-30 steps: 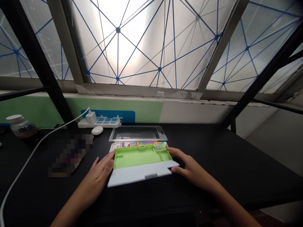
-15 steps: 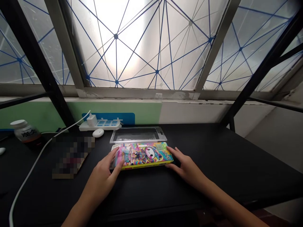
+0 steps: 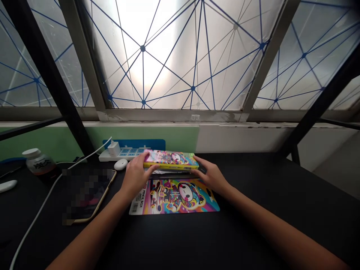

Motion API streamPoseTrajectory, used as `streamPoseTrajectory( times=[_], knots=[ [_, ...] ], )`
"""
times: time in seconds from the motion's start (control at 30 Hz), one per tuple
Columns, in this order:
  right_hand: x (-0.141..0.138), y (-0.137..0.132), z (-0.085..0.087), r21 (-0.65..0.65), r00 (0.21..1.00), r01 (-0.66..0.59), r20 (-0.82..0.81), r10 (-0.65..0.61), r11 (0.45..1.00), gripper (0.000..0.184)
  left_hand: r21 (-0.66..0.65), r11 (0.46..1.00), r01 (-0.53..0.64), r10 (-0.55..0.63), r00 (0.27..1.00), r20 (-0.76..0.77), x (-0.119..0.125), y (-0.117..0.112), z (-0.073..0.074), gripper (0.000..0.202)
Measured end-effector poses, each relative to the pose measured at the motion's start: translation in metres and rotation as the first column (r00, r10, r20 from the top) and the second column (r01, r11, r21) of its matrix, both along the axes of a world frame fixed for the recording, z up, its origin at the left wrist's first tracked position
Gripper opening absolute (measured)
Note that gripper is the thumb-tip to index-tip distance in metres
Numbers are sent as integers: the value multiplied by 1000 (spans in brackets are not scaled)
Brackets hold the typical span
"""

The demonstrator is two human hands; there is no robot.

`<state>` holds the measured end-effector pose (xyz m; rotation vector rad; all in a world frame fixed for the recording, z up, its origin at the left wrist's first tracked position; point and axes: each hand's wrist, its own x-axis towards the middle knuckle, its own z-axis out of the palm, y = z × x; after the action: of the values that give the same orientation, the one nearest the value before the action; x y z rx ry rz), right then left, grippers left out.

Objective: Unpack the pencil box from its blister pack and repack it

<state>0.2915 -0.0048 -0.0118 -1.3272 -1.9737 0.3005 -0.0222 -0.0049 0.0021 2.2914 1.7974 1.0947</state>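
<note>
You reach forward with both arms over the flat black desk (image 3: 253, 182), your bare left forearm (image 3: 92, 223) slanting in from the near left and your bare right forearm (image 3: 267, 221) from the near right. Toward the desk's far edge, your bare left hand (image 3: 135, 174) and bare right hand (image 3: 213, 175) face each other, apart, each in a firm grip, the thumbs pointing inward on the near side.

"PENCIL BOX" on the printed card (image 3: 174, 197); unreadable dark characters on the jar (image 3: 39, 162)
</note>
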Motion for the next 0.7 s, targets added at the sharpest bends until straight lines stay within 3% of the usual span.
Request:
streamPoseTrajectory(
  times=[0.13, 0.3, 0.47, 0.53, 0.6, 0.7],
  knots=[
    [4, 2, -19, -54, 995, -81, 61, 84, 995, 55, -159, 986, -50, 11, 971, -239, -9, -3, -11, 67],
    [7, -1, -21, -122, 960, -85, 256, 114, 989, 55, -217, 969, -118, 33, 933, -359, -7, -8, -10, 64],
    [-4, -18, -14, 162, 946, -120, 318, 63, 979, 44, -164, 980, -113, 34, 906, -422, 10, -16, -11, 69],
    [-12, -33, -8, 257, 947, -217, 291, 139, 942, 38, -134, 987, -93, 26, 901, -434, 20, -19, -11, 68],
    [-23, -50, -4, 267, 914, -356, 296, 276, 895, 33, -110, 992, -55, 0, 894, -448, 31, -20, -11, 68],
    [-40, -70, -1, 95, 803, -529, 377, 461, 843, 34, -118, 993, 6, -60, 889, -453, 42, -17, -15, 70]
  ],
)
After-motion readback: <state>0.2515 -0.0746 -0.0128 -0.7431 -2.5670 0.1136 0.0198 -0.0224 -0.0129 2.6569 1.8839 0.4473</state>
